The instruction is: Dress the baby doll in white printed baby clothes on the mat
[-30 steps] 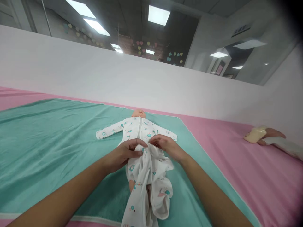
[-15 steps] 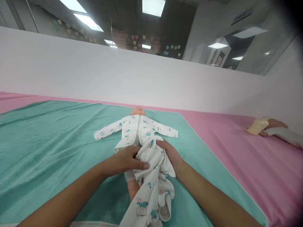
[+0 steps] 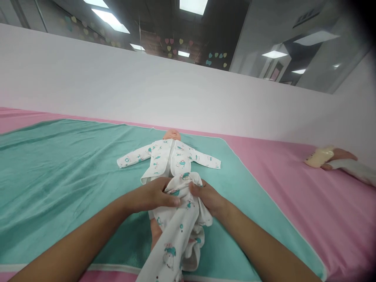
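A doll point(image 3: 172, 134) lies on its back with its head away from me, dressed in a white printed jacket point(image 3: 181, 157) with the sleeves spread out. Above its lower body I hold white printed baby pants point(image 3: 170, 239) in both hands. My left hand point(image 3: 154, 194) grips the bunched cloth from the left, thumb on top. From the right, my right hand point(image 3: 207, 196) pinches the same gathered fabric, its thumb pressed on the upper side. One bare doll leg point(image 3: 155, 234) shows beside the cloth; the other is hidden under it.
A teal blanket point(image 3: 73, 172) is spread under the doll on a pink surface point(image 3: 276, 172). To the right, a person's hand or a doll's limb in a pale sleeve point(image 3: 352, 166) lies by a cream-coloured bottle point(image 3: 320, 156). A white wall point(image 3: 132, 86) with glass above stands behind.
My right thumb has come over the top of the cloth, and both hands sit closer together. The fabric is more gathered, and its lower part has shifted left.
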Demonstrator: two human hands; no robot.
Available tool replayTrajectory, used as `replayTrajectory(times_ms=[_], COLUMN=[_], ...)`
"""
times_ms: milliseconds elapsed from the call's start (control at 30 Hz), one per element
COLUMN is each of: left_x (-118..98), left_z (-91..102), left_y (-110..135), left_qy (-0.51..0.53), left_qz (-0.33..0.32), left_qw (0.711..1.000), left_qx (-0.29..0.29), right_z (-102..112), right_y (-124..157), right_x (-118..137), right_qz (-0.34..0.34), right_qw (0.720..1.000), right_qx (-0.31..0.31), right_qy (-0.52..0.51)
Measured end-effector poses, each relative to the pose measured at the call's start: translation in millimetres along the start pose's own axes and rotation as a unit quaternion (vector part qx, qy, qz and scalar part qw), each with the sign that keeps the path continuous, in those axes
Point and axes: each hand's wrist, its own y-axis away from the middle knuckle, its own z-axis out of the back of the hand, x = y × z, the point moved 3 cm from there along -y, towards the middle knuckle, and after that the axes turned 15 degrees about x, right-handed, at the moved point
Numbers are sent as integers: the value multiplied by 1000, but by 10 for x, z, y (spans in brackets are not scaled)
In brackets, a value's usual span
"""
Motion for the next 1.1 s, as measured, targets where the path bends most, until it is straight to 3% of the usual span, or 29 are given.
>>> replayTrajectory(times_ms=[67, 133, 233, 333, 433, 633, 767, 900, 1000, 1100], left_x=[26, 58, 106, 129, 123, 42, 54, 140, 148, 72], left_z=[-12, -5, 9, -1, 13, 43, 32, 17, 31, 58], left_y=[-8, -29, -62, -83, -66, 9, -21, -82, -88, -51], left_qy=[20, 108, 218, 233, 204, 47, 109, 156, 144, 74], left_qz=[2, -49, -129, -131, -99, -47, -83, -115, -105, -75], left_qw=[1000, 992, 959, 953, 967, 998, 988, 964, 968, 989], left_qx=[5, -46, -129, -144, -119, 21, -67, -181, -175, -102], right_z=[19, -8, -141, -253, -228, 36, -51, -287, -338, -234], right_y=[-14, -20, -10, 17, -1, -31, -45, -54, -31, -6], right_x=[-23, -19, -4, 5, 14, -39, -1, 41, 19, -17], right_qz=[21, 22, -73, -169, -114, 28, 24, -73, -122, -69], right_qw=[1000, 1000, 989, 964, 981, 999, 1000, 983, 973, 993], right_qx=[-10, 16, 120, 174, 123, -19, -2, 43, 56, 23], right_qy=[-2, 10, 54, 113, 99, 1, 19, 161, 189, 97])
